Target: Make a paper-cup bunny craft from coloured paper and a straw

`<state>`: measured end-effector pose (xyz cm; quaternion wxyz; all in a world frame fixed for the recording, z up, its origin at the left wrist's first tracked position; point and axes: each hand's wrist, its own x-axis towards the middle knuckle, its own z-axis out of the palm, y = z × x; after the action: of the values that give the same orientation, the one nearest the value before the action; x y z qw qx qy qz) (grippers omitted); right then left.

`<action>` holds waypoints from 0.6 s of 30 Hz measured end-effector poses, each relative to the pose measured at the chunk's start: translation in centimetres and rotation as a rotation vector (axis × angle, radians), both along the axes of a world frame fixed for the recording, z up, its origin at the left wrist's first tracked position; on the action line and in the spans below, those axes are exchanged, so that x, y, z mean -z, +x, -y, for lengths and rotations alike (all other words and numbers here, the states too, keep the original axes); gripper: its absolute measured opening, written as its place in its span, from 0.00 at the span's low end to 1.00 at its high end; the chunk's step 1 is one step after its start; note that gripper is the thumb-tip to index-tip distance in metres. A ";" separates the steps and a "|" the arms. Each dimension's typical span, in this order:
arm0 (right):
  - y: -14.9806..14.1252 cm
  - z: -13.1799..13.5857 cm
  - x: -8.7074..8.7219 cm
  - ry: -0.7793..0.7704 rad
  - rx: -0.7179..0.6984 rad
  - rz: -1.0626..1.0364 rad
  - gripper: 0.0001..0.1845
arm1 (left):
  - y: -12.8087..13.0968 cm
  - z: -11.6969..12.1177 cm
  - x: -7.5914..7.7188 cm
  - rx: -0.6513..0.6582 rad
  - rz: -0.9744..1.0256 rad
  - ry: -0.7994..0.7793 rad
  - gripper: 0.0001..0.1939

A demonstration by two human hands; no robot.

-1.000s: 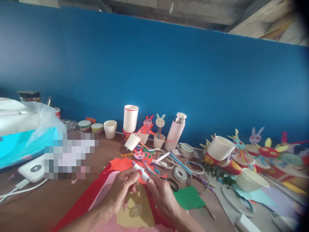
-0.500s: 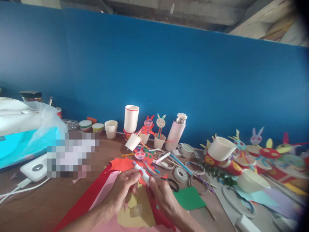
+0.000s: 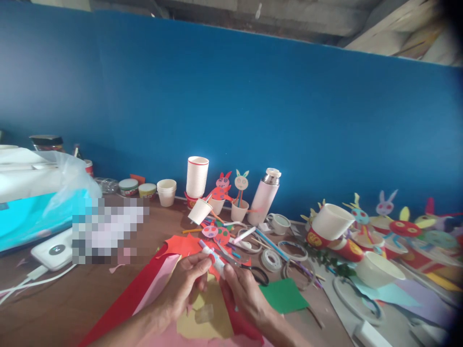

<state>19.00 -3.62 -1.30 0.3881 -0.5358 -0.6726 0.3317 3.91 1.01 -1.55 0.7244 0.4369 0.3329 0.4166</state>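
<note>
Both my hands meet low in the middle of the view over sheets of coloured paper [image 3: 144,289]. My left hand [image 3: 186,282] pinches the upper part of a white marker pen [image 3: 213,258] between thumb and fingers. My right hand [image 3: 242,294] is closed round the pen's lower end. The pen slants up to the left, above a yellow paper piece [image 3: 206,325]. A small clear cap [image 3: 203,314] lies on that yellow piece below my hands. Black-handled scissors [image 3: 258,275] lie just right of my right hand.
A brown table [image 3: 65,308] runs along a blue wall. Behind my hands stand a stack of paper cups [image 3: 196,177], paper bunny figures in cups [image 3: 239,195], a pink flask [image 3: 264,196] and tape rolls [image 3: 269,260]. More cup crafts [image 3: 361,231] crowd the right. A power bank [image 3: 52,250] lies left.
My hands have barely shifted. The pen sits slightly lower and my right hand has slid a little up along it.
</note>
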 end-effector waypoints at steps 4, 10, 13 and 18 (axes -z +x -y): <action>0.1 -0.3 0.4 -0.096 -0.005 -0.129 0.28 | 0.0 0.0 -0.1 0.007 0.012 -0.018 0.12; 0.2 -0.3 0.4 0.077 0.151 0.081 0.11 | -0.1 -0.2 0.0 0.004 -0.001 -0.029 0.13; 0.1 -0.2 0.2 0.105 0.153 0.118 0.16 | -0.1 -0.1 -0.1 0.002 0.003 -0.028 0.13; -0.1 -0.1 0.0 -0.091 -0.014 -0.173 0.30 | -0.1 0.1 -0.4 0.007 0.006 -0.040 0.13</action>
<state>18.90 -3.54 -1.28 0.4175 -0.5177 -0.6244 0.4095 3.85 0.94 -1.18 0.7354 0.4223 0.3373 0.4088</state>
